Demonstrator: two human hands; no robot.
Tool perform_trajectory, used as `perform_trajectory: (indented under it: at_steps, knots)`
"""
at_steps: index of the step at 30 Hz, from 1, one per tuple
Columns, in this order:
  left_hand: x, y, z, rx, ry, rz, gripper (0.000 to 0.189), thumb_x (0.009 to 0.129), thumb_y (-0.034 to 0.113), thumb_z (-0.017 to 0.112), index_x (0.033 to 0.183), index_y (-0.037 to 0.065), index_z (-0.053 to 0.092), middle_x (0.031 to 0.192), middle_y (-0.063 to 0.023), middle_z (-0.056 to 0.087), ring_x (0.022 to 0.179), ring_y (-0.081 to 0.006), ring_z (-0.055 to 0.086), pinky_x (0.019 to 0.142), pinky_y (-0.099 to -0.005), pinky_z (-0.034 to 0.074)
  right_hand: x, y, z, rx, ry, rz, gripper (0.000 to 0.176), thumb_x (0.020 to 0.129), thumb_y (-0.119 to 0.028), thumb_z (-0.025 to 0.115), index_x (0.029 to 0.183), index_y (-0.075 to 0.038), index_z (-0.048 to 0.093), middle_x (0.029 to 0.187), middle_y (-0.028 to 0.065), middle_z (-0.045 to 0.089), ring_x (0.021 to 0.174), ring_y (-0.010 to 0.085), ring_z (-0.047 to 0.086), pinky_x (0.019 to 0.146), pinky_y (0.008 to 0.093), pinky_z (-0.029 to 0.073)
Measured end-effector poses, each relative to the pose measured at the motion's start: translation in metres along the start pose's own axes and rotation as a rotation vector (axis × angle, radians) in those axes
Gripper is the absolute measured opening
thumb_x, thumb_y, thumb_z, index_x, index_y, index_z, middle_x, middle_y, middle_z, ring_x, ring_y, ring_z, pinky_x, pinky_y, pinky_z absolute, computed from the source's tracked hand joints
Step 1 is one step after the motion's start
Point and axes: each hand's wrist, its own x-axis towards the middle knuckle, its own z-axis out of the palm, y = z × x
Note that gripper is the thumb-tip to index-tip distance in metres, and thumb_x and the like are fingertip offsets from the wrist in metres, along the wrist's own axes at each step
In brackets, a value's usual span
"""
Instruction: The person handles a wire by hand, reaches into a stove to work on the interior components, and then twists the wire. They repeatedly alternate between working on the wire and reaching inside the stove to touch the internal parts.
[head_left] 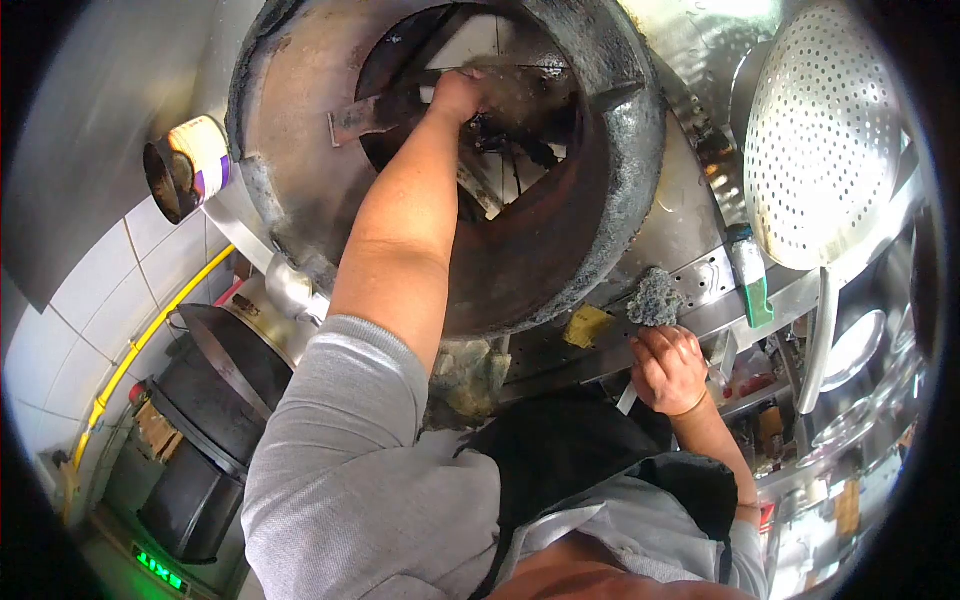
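Left hand (461,96) is inserted in stove ring (628,200) at twelve o'clock; right hand (672,370), at four, is curled beside scourer (655,298); neither finger grip can be determined.

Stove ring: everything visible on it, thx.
The stove ring is large, round, metal-looking, its rim grey and crusted, its brown, sooty wall sloping to an open middle. A flat strip shows at its left wall. It sits with metal counter to its right. The left forearm crosses above its near edge, left hand at the opening; contact is unclear.

one burner ring (630,180), one grey scourer (655,298), one strainer (823,140), one can (203,158)
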Motion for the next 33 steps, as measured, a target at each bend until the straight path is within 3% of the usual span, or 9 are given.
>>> perform_trajectory:
  at_steps: [3, 6, 17, 22, 30, 33]
  knots:
    - [-0.006, 0.012, -0.001, 0.042, -0.077, -0.019, 0.009, 0.084, 0.006, 0.066, 0.087, -0.002, 0.064, 0.077, -0.0096, 0.067, 0.065, -0.0196, 0.068, 0.060, -0.0312, 0.057, 0.002, -0.001, -0.002, -0.005, 0.000, 0.001, 0.040, 0.063, -0.013, 0.068, 0.102, -0.003, 0.067, 0.109, 0.0090, 0.063, 0.101, 0.0249, 0.060, 0.089, 0.0404, 0.048]
    - [-0.003, 0.009, 0.000, 0.053, -0.042, -0.065, 0.011, 0.084, 0.006, 0.067, 0.088, -0.003, 0.064, 0.078, -0.0096, 0.067, 0.066, -0.0195, 0.068, 0.061, -0.0310, 0.058, 0.004, -0.001, -0.001, -0.011, 0.009, -0.001, 0.039, 0.063, -0.012, 0.069, 0.101, -0.003, 0.068, 0.109, 0.0092, 0.063, 0.100, 0.0248, 0.061, 0.087, 0.0397, 0.049]
    - [-0.004, 0.009, 0.000, 0.148, -0.032, -0.051, 0.012, 0.085, 0.008, 0.066, 0.084, -0.003, 0.064, 0.075, -0.0124, 0.068, 0.065, -0.0188, 0.069, 0.060, -0.0302, 0.058, 0.006, -0.003, -0.003, 0.005, 0.007, 0.013, 0.038, 0.063, -0.011, 0.069, 0.100, -0.003, 0.068, 0.107, 0.0086, 0.063, 0.098, 0.0242, 0.061, 0.086, 0.0385, 0.049]
    - [-0.002, 0.007, 0.002, 0.112, -0.023, -0.054, 0.012, 0.084, 0.009, 0.066, 0.083, -0.003, 0.064, 0.075, -0.0138, 0.068, 0.062, -0.0190, 0.068, 0.057, -0.0297, 0.057, 0.006, -0.003, -0.002, 0.038, 0.030, 0.021, 0.039, 0.059, -0.006, 0.068, 0.098, -0.002, 0.067, 0.104, 0.0114, 0.064, 0.094, 0.0288, 0.062, 0.082, 0.0424, 0.051]
    - [0.004, 0.010, -0.002, 0.554, -0.035, 0.049, 0.010, 0.081, 0.006, 0.065, 0.081, -0.003, 0.064, 0.070, -0.0127, 0.069, 0.059, -0.0167, 0.067, 0.053, -0.0283, 0.053, 0.006, -0.003, -0.001, 0.031, 0.037, 0.011, 0.038, 0.060, -0.004, 0.068, 0.098, -0.002, 0.067, 0.104, 0.0114, 0.064, 0.094, 0.0283, 0.062, 0.082, 0.0417, 0.051]
    - [0.000, 0.012, -0.001, 0.403, -0.024, 0.013, 0.010, 0.081, 0.006, 0.067, 0.082, -0.003, 0.064, 0.073, -0.0127, 0.069, 0.061, -0.0180, 0.067, 0.054, -0.0288, 0.055, 0.007, -0.003, -0.002, 0.036, 0.033, 0.012, 0.038, 0.060, -0.004, 0.068, 0.098, -0.002, 0.067, 0.103, 0.0113, 0.064, 0.094, 0.0282, 0.062, 0.081, 0.0415, 0.051]
